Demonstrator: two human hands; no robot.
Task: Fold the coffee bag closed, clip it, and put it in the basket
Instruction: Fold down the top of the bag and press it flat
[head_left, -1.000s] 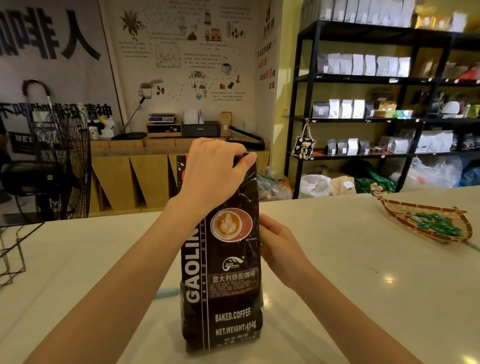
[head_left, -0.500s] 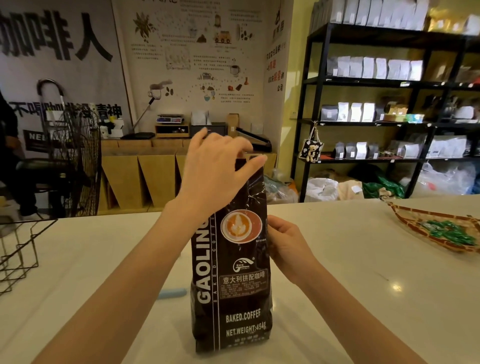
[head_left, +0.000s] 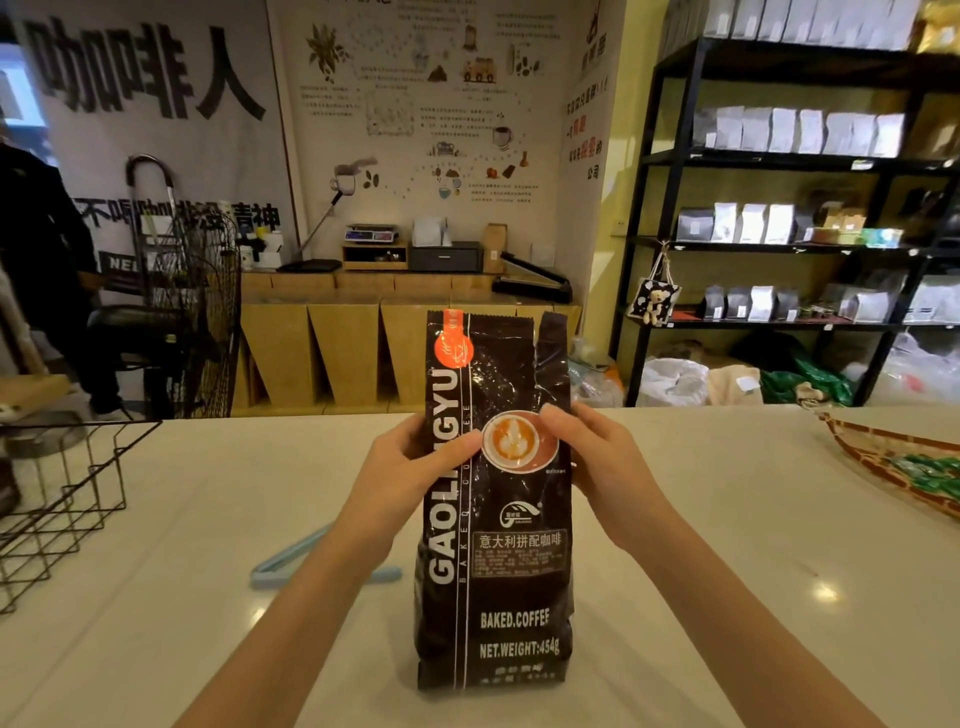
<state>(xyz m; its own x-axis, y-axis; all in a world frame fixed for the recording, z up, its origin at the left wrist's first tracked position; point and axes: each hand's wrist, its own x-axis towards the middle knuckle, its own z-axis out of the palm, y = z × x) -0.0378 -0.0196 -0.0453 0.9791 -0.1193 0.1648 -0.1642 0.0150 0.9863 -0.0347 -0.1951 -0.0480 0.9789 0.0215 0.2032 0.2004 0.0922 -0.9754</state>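
Observation:
A tall black coffee bag stands upright on the pale counter, its top unfolded and standing straight up. My left hand grips the bag's left edge at mid-height, thumb across the front. My right hand holds the right edge at the same height, thumb by the printed latte cup. A light blue clip lies flat on the counter behind my left forearm, partly hidden. A black wire basket sits at the counter's left edge.
A woven tray with green packets lies at the far right of the counter. A standing fan and a person in dark clothes are beyond the counter on the left. Black shelves with white bags fill the right wall.
My left hand has come down from the bag's top to its left edge at mid-height. The bag's top, pressed down before, now stands up straight. My right hand stayed at the right edge.

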